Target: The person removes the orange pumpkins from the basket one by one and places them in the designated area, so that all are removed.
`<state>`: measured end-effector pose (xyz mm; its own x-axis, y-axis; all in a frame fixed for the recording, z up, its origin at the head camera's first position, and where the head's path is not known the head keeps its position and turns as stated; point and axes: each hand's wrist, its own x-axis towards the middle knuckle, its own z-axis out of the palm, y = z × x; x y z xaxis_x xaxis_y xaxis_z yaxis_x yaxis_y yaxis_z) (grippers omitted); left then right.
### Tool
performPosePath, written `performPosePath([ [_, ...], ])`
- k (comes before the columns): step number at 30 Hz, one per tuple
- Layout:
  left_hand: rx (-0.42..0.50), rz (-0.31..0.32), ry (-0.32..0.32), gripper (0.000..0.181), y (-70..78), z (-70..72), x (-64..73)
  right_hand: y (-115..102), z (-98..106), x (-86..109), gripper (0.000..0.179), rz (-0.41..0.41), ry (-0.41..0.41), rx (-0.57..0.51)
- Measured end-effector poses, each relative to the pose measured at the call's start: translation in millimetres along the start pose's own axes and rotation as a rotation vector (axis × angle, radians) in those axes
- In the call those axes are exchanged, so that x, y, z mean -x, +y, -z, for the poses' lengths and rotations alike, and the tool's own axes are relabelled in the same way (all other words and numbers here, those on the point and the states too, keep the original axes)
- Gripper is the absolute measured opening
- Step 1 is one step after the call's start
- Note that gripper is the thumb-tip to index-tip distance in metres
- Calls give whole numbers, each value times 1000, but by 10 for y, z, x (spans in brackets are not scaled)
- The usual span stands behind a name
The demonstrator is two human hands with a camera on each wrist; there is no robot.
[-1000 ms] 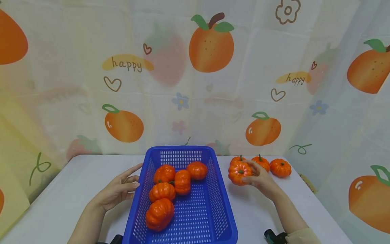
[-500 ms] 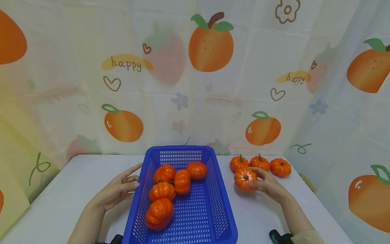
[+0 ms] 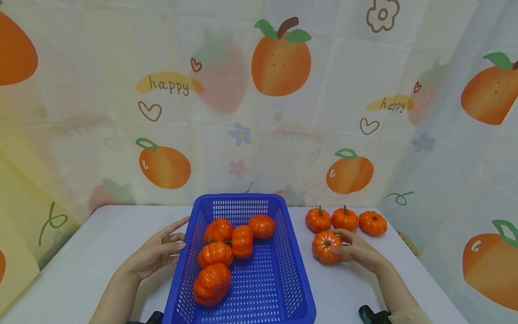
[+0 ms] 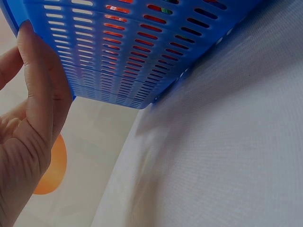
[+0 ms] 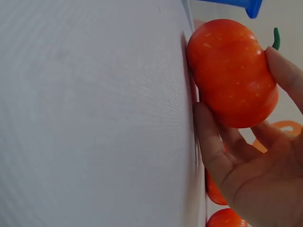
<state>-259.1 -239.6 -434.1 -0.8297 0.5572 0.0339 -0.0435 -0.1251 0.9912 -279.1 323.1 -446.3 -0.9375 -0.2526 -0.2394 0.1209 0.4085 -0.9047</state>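
Observation:
On the right of the table, my right hand point(image 3: 358, 252) holds a small orange toy pumpkin point(image 3: 325, 247) with a green stem. In the right wrist view, the thumb point(image 5: 286, 73) lies on the pumpkin's top near the stem, and the other fingers reach round its lower side, close to the tabletop. A blue plastic basket point(image 3: 301, 279) stands in the middle, with several orange pumpkins point(image 3: 212, 284) in its left and far parts. My left hand point(image 3: 155, 252) is at the basket's left side, its fingers fairly straight and fingertips right at the wall below the rim.
Behind the held pumpkin, three more pumpkins stand in a row: a left one point(image 3: 317, 219), a middle one point(image 3: 345, 219) and a right one point(image 3: 372, 223). The white table point(image 3: 101, 252) ends at a fruit-printed curtain point(image 3: 226, 153).
My right hand has brought the pumpkin down and slightly right, in front of the row, uncovering the left pumpkin behind it. The left hand and basket have not moved.

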Motion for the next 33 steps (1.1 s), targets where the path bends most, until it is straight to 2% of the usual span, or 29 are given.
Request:
performPosePath([
  [8, -4, 9, 6, 70, 7, -10, 0, 41, 39, 23, 70, -15, 17, 20],
  [33, -20, 27, 14, 70, 7, -1, -2, 39, 63, 38, 74, -20, -29, -4],
])
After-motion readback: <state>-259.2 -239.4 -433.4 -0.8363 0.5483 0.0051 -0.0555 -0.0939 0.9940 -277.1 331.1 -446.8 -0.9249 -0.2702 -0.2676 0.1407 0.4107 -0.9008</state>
